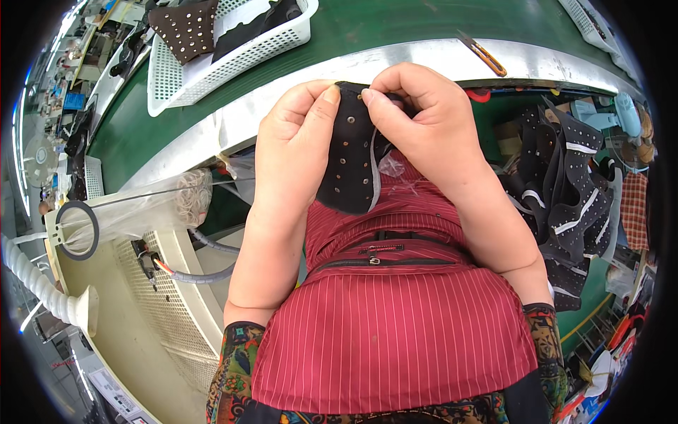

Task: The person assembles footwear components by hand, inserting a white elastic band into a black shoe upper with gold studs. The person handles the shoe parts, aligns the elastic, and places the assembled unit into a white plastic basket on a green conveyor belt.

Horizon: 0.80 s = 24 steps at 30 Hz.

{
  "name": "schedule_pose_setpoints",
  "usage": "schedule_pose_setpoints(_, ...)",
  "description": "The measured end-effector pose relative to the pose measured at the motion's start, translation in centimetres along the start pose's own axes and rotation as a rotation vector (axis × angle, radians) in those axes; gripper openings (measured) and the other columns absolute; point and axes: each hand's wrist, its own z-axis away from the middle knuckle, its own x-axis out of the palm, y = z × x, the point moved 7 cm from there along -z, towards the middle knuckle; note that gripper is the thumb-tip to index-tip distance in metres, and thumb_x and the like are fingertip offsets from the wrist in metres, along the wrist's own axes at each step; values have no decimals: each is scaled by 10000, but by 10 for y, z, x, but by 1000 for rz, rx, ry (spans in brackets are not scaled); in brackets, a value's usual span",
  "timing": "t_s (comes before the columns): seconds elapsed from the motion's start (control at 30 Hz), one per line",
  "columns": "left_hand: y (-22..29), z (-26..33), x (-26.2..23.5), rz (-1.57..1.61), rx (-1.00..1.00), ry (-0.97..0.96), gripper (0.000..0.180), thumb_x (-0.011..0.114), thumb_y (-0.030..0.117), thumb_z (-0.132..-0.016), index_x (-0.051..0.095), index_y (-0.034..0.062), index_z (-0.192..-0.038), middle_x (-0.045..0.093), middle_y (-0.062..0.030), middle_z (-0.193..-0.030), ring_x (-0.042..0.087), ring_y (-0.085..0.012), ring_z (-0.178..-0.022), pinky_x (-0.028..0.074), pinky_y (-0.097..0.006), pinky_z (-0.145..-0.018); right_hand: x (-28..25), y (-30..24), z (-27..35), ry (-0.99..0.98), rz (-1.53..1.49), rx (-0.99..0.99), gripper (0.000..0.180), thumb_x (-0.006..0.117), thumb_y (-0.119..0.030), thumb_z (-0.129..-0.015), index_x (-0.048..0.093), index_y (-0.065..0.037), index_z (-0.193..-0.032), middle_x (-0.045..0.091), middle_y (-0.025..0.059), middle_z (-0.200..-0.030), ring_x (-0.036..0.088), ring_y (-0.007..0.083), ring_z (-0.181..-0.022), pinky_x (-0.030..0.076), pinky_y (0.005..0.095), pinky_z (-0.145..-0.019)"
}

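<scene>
A black fabric piece dotted with small metal studs and edged in grey hangs between my two hands, in front of my red striped apron. My left hand pinches its upper left corner between thumb and fingers. With thumb and bent forefinger, my right hand grips the upper right edge, close beside the left thumb. The lower end of the piece hangs free. A crumpled bit of clear plastic shows beside it, below my right hand.
Beyond my hands runs a green work surface with a metal edge, bearing an orange utility knife. A white basket with dark studded pieces stands at the far left. More studded black pieces hang at right. A beige machine is at left.
</scene>
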Motion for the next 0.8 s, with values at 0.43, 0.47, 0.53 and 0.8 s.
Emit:
schedule_pose_setpoints(0.43,-2,1,-2,-5,38,9,136,555,99,-914,607,-7,-982,635,-17,-833,564,-35,-694,455,-173,-605,8,-6,-4,-25,178,-108,120,622,-129,-765,566,-27,-739,537,81,-659,529,216,-570,424,331,-519)
schedule_pose_setpoints(0.47,-3,0,-3,-75,58,17,134,562,98,-910,607,-7,-979,634,-19,-835,563,-35,-693,453,-172,-601,9,-6,-4,-25,192,-116,121,622,-135,-767,570,-29,-742,541,83,-663,535,221,-575,426,333,-521)
schedule_pose_setpoints(0.53,-8,-5,-7,-16,44,52,118,562,91,-909,603,-2,-970,631,-19,-832,558,-34,-687,450,-170,-597,11,-6,-3,-22,201,-130,116,627,-143,-771,585,-36,-758,545,82,-666,548,227,-590,430,336,-524)
schedule_pose_setpoints(0.8,-4,-4,-13,100,107,58,86,550,89,-916,592,21,-950,618,-27,-872,566,-67,-770,460,-201,-703,8,3,-4,-15,65,-123,123,632,-150,-787,634,-31,-816,607,87,-737,587,225,-658,461,308,-578)
